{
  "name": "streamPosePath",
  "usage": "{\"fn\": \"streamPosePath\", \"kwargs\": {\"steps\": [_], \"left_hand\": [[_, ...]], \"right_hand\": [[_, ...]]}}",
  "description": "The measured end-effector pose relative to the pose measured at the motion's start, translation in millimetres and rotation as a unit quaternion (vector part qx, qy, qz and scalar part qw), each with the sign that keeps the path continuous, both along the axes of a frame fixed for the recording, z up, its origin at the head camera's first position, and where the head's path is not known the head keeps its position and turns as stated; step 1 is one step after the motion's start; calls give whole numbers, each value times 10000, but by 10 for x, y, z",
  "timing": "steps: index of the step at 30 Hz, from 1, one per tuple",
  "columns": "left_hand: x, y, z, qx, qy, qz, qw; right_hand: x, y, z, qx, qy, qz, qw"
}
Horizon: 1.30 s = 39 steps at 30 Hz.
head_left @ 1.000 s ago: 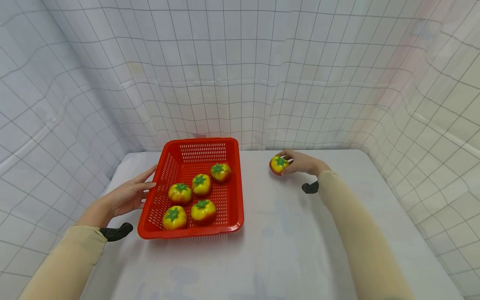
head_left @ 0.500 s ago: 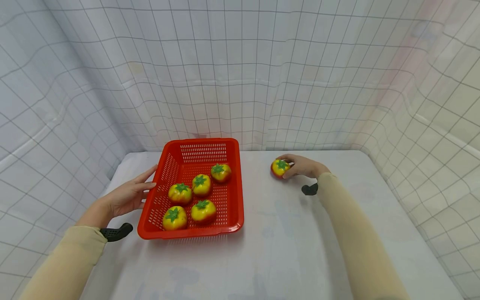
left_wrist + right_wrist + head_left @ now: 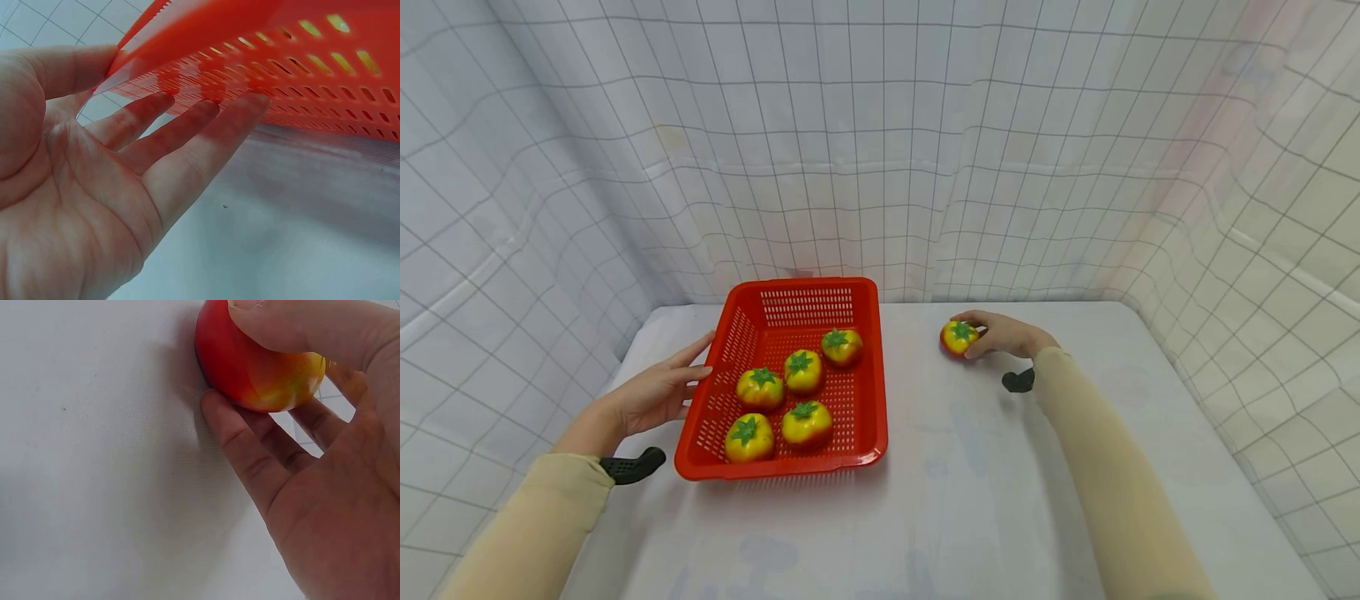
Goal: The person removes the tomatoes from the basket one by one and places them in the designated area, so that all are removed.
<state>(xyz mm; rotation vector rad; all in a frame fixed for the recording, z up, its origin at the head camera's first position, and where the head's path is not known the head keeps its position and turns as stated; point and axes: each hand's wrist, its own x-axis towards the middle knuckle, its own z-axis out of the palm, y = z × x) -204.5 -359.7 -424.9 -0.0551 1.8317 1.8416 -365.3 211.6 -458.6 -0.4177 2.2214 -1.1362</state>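
In the head view a red plastic basket (image 3: 880,400) stands left of the middle, with several red-and-yellow tomatoes (image 3: 807,423) with green star-shaped tops inside. My left hand (image 3: 655,393) is at its left side; the fingertips (image 3: 256,103) touch the slotted outer wall, fingers fairly straight, and the thumb lies at the rim. Farther right, my right hand (image 3: 1006,335) holds a single tomato (image 3: 959,338) at the table surface. Close up in the right wrist view, the thumb lies across this tomato (image 3: 269,381) and the fingers curve round its other side.
A white-covered table (image 3: 955,500) lies under everything. Grid-patterned white curtains (image 3: 880,150) close off the back and both sides. Black curved pieces (image 3: 634,467) are worn at both wrists, beside the beige sleeves.
My right hand and its tomato have shifted slightly toward me, mostly in the first half second. The left hand, the basket and the tomatoes in it stay where they were.
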Motion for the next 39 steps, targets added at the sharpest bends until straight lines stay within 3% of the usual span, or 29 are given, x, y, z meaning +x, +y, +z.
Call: {"fn": "streamPosePath", "kwargs": {"steps": [28,39], "left_hand": [[-9,2,-2,28,-9,10,10000],[-2,5,12,8,55,-48,10000]], "right_hand": [[4,6,21,242,-81,-127,9996],[37,139,103,46,-82,-142,9999]]}}
